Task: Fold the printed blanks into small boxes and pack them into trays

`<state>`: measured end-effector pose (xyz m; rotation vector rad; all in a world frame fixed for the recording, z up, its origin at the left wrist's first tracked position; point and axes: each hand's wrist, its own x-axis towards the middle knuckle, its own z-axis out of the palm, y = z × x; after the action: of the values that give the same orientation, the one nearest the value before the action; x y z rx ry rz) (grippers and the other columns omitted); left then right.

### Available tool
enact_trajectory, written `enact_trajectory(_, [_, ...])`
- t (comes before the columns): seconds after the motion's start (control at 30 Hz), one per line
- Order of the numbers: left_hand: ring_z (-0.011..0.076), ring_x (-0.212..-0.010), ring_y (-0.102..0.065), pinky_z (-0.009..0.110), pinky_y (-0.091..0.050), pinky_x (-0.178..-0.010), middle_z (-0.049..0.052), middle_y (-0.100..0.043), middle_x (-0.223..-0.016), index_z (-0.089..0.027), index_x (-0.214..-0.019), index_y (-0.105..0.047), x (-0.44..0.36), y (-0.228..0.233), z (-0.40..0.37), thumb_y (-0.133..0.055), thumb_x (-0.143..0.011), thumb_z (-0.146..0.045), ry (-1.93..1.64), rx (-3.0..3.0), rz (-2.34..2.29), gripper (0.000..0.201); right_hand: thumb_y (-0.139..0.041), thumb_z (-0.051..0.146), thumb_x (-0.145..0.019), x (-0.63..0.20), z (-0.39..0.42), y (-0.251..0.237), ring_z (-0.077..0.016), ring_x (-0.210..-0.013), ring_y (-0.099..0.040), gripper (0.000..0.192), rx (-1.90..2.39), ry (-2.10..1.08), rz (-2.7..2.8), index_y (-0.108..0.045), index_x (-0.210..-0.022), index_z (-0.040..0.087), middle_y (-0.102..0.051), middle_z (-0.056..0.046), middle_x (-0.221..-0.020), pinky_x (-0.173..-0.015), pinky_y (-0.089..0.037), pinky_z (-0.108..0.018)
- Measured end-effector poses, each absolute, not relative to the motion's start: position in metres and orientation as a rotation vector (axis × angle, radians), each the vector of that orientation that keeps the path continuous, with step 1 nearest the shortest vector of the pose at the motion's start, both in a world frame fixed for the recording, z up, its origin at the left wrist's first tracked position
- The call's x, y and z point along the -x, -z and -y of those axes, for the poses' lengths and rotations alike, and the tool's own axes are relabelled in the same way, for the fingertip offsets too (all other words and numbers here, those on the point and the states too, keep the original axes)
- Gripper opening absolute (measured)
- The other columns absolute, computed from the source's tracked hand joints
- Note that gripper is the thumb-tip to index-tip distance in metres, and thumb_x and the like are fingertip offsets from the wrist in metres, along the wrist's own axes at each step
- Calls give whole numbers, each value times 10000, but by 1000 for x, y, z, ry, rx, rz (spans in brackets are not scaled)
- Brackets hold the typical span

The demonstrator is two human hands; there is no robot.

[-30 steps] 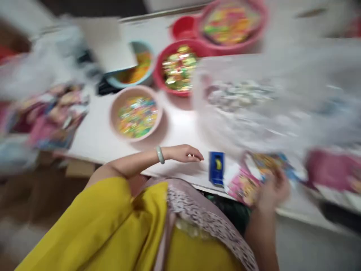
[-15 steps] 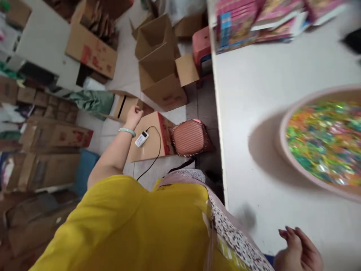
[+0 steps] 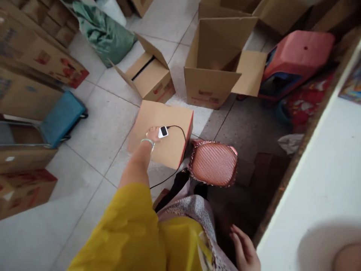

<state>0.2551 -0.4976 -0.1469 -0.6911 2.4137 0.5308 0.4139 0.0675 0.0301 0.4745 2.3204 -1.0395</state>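
My left hand [image 3: 153, 134], with a pale green bangle at the wrist, reaches down onto a closed cardboard box [image 3: 172, 152]. Its fingers lie spread on the box top. Right against it sits a small white device [image 3: 163, 131] with a dark screen and a black cable; the hand covers or meets the device's left edge. Low by the table edge, my right hand [image 3: 244, 249] hangs with loosely extended fingers and nothing visible in it. Part of that hand is cut off by the frame's bottom.
A cushioned stool [image 3: 214, 163] stands beside the closed box. Behind are open cartons [image 3: 211, 86], a smaller flapped carton [image 3: 155, 81], a red plastic stool [image 3: 303, 51] and a green sack [image 3: 104, 34]. A blue trolley [image 3: 63, 116] is at left, a white table [image 3: 318, 188] at right.
My view has swung left and downward, taking most of the table and the tub of colourful pieces out of sight. My left hand has dropped from above the box onto its top beside the device.
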Motion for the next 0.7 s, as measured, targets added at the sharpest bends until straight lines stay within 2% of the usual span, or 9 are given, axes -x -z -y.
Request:
enact_trajectory(0.13, [314,-1311,-425,381,-312,-1137,179,-511,-1346,-95,-1337,-477,-270,145,497,-761,-584,-141,-696,669,-2454,806,-613,648,-756,-392,-67,-12,-282,-997,-703,549,-238,975,-2254,-749,-1012,182,-743,-113,-1072,-983,-542,-388])
enact_trajectory(0.27, [283,-1211,-529,363,-410,-1058,144,-591,-1243,-108,-1275,-531,-317,117,483,-752,-601,-164,-855,799,-2492,712,-647,658,-704,-345,-75,18,-278,-961,-720,549,-40,967,-2202,-766,-954,184,-757,-115,-1025,-926,-572,-343])
enact_trajectory(0.37, [262,-1167,-579,352,-457,-1014,120,-622,-1222,-133,-1266,-535,-380,90,467,-770,-593,-190,-959,964,-2509,715,-675,644,-655,-302,-69,46,-287,-924,-730,527,67,997,-2170,-765,-906,189,-763,-117,-990,-887,-586,-351])
enact_trajectory(0.5, [278,-1187,-590,393,-472,-1018,156,-604,-1270,-128,-1290,-474,-486,58,451,-772,-614,-230,-1039,1398,-2471,746,-633,624,-592,-255,-44,78,-331,-898,-734,465,128,929,-2188,-748,-789,219,-768,-104,-869,-848,-588,-404])
enact_trajectory(0.6, [283,-1082,-640,416,-516,-941,154,-634,-1176,-114,-1277,-433,-567,39,446,-745,-647,-316,-1024,1902,-2308,731,-572,600,-531,-233,-16,93,-351,-792,-742,380,163,796,-2183,-707,-684,279,-746,-67,-725,-761,-599,-424])
enact_trajectory(0.7, [289,-980,-656,415,-533,-870,138,-657,-1061,-97,-1214,-456,-638,23,440,-746,-620,-405,-968,2371,-2058,729,-519,584,-479,-219,28,101,-363,-655,-730,275,298,719,-2100,-635,-579,355,-700,-13,-599,-627,-597,-430])
